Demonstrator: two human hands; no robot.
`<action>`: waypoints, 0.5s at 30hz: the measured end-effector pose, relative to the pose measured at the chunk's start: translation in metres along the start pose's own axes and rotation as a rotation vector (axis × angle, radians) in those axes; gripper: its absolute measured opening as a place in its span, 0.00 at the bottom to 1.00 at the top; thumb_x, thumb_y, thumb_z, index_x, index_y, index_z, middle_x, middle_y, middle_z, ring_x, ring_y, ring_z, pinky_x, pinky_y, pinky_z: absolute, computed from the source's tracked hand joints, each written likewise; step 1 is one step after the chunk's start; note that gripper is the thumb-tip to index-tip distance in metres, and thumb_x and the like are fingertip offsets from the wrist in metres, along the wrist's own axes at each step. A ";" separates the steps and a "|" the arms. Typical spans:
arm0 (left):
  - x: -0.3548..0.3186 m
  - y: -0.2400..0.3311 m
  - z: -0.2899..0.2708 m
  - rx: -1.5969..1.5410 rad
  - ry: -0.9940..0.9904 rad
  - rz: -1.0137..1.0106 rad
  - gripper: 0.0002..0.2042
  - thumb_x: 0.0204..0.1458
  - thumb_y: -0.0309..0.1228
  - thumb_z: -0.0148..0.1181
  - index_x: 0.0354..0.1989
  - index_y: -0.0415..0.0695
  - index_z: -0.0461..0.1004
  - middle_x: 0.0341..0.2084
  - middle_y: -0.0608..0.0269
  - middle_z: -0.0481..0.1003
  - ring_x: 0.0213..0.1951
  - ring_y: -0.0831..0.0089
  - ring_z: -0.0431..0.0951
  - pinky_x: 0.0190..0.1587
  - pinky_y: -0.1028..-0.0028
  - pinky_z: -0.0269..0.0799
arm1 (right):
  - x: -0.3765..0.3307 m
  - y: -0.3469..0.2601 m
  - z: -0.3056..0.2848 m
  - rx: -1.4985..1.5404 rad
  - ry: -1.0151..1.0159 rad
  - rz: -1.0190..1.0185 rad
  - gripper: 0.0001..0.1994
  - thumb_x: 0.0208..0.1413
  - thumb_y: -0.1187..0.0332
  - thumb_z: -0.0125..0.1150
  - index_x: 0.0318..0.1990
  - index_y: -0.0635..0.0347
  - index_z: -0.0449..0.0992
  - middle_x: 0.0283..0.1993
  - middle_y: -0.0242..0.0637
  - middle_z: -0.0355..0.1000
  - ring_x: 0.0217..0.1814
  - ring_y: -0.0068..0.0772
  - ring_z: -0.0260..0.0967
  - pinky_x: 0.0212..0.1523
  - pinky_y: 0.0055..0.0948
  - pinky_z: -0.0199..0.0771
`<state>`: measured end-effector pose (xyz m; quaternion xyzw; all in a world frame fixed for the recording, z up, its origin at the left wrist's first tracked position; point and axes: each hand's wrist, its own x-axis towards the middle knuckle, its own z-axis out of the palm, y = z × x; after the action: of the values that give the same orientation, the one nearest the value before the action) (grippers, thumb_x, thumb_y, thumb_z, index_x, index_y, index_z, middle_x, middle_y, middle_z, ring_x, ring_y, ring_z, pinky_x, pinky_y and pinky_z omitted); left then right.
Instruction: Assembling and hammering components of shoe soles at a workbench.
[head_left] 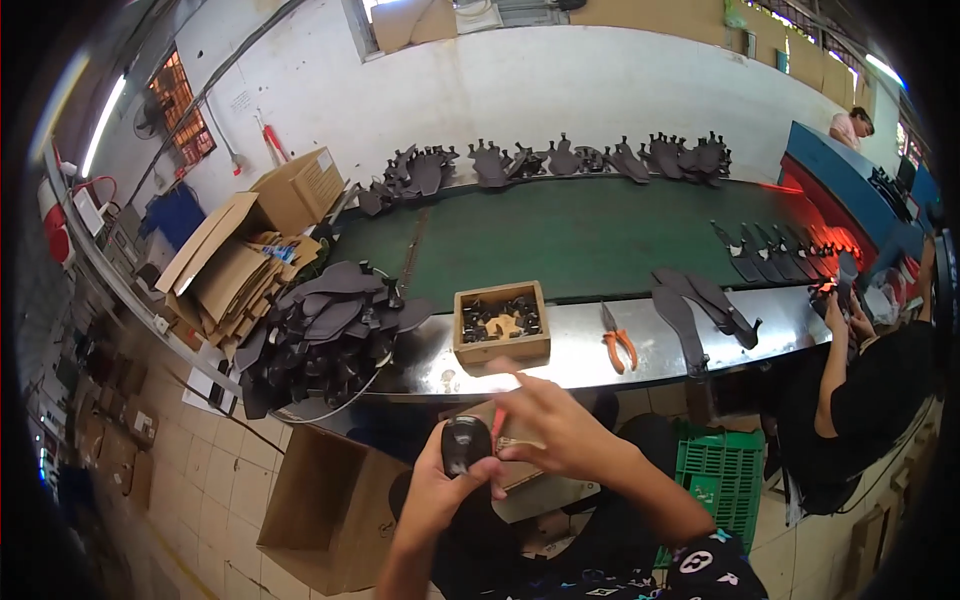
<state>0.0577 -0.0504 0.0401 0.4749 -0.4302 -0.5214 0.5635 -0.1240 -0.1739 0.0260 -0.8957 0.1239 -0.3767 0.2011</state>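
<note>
My left hand point(440, 480) is closed around a dark, glossy, rounded piece point(466, 445), seen end-on, with the thumb across its near side. It resembles a shoe heel, but its full shape is hidden. Close on its right is my right hand point(560, 425), its fingers pointing toward the piece and smeared by motion. A thin red thing point(499, 424) shows between the two hands; whether the right hand grips it cannot be made out. Beyond the hands, a wooden box point(503, 351) of small black parts stands on the metal edge of the bench.
Orange-handled pliers point(619, 345) and dark shoe soles point(680, 325) lie right of the box. A sole pile point(325, 330) rises at left. Behind runs a green conveyor belt point(560, 235). Below are a cardboard box point(325, 510) and green crate point(718, 480). A co-worker point(850, 400) sits right.
</note>
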 end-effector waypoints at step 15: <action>0.119 -0.132 -0.016 1.074 0.572 0.407 0.23 0.59 0.43 0.60 0.56 0.38 0.71 0.61 0.48 0.65 0.62 0.48 0.61 0.65 0.56 0.52 | -0.266 -0.014 -0.006 -0.005 0.330 0.937 0.11 0.50 0.73 0.66 0.41 0.64 0.76 0.22 0.42 0.74 0.23 0.38 0.76 0.25 0.34 0.73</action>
<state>0.0597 -0.1678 -0.0938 0.7203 -0.5455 0.0315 0.4273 -0.3097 -0.0636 -0.1294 -0.6726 0.5443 -0.3821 0.3245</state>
